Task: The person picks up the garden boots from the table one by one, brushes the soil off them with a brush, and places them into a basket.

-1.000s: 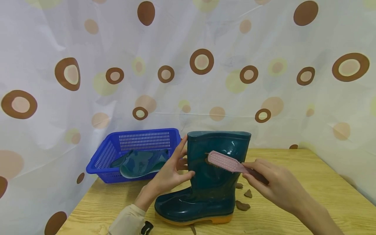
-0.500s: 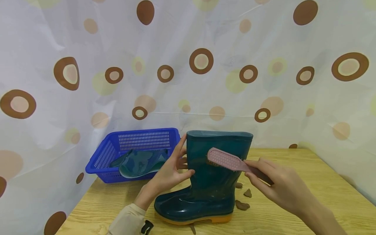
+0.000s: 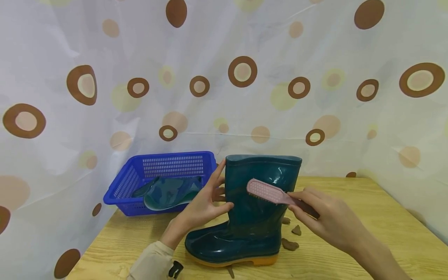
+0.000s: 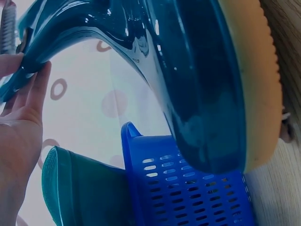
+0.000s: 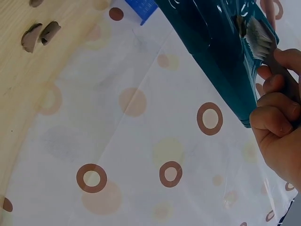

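A dark green rain boot (image 3: pixel 252 237) with an orange-yellow sole stands upright on the table, toe to the left. My left hand (image 3: pixel 204 206) holds its shaft at the front edge, thumb on the near side and fingers reaching behind. In the left wrist view the thumb and fingers lie on either side of the shaft. My right hand (image 3: pixel 327 217) grips the dark handle of a pink scrub brush (image 3: pixel 267 192), its bristles against the shaft. A brown clump (image 5: pixel 241 24) sticks to the boot beside the pale bristles in the right wrist view.
Behind the left hand, a blue plastic basket (image 3: pixel 171 157) holds a second green boot (image 3: pixel 171 192), its opening hanging over the rim. Several brown lumps (image 3: pixel 289 244) lie by the heel, and another brown piece (image 3: pixel 230 271) lies by the sole. A dotted curtain (image 3: pixel 210 58) hangs behind the table.
The brush has slid slightly right across the shaft and back left, still in the right hand. The boot's shaft rocks slightly; the left hand keeps its hold.
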`<move>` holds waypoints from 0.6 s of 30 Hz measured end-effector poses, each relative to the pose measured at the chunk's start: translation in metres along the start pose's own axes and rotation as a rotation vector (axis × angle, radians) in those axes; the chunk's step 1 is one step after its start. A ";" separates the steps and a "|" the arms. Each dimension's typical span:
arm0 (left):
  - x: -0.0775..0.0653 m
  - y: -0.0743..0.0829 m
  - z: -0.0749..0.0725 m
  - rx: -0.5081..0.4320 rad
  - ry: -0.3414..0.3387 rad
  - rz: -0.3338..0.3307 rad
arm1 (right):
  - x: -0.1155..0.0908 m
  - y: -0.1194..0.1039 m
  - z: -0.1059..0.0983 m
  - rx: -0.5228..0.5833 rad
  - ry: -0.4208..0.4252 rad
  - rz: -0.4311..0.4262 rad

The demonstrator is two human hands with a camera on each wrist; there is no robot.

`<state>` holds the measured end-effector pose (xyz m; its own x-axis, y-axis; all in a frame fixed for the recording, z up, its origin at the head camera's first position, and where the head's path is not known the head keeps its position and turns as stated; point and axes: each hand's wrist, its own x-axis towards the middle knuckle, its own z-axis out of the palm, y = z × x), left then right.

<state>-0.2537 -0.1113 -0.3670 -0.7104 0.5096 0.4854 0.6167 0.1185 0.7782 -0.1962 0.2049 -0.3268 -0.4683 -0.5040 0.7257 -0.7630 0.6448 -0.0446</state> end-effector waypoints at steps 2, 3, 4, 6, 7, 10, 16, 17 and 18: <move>0.001 0.000 0.000 0.002 -0.002 -0.020 | -0.002 0.000 -0.001 -0.001 -0.010 0.005; 0.001 0.000 0.000 0.001 -0.002 -0.027 | -0.003 -0.001 -0.001 0.002 -0.013 0.006; 0.001 0.000 0.000 0.000 -0.002 -0.033 | -0.003 -0.001 -0.001 0.003 -0.015 0.004; 0.001 0.000 0.000 0.000 -0.004 -0.038 | -0.004 -0.001 -0.001 0.009 -0.018 -0.002; 0.001 0.000 0.000 0.000 -0.006 -0.037 | -0.005 -0.001 -0.001 0.014 -0.019 -0.005; 0.001 0.000 -0.001 0.005 -0.011 -0.036 | -0.007 -0.002 -0.002 0.032 -0.026 -0.003; 0.002 0.003 -0.001 0.007 -0.013 -0.051 | -0.013 -0.002 -0.004 0.054 -0.055 0.017; 0.002 0.004 -0.001 0.007 -0.013 -0.054 | -0.014 -0.002 -0.004 0.056 -0.061 0.018; 0.002 0.004 -0.001 0.008 -0.013 -0.057 | -0.015 -0.002 -0.005 0.057 -0.065 0.015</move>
<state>-0.2531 -0.1107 -0.3627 -0.7400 0.5131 0.4349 0.5781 0.1547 0.8011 -0.1854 0.2136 -0.3342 -0.5068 -0.5318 0.6785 -0.7788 0.6199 -0.0958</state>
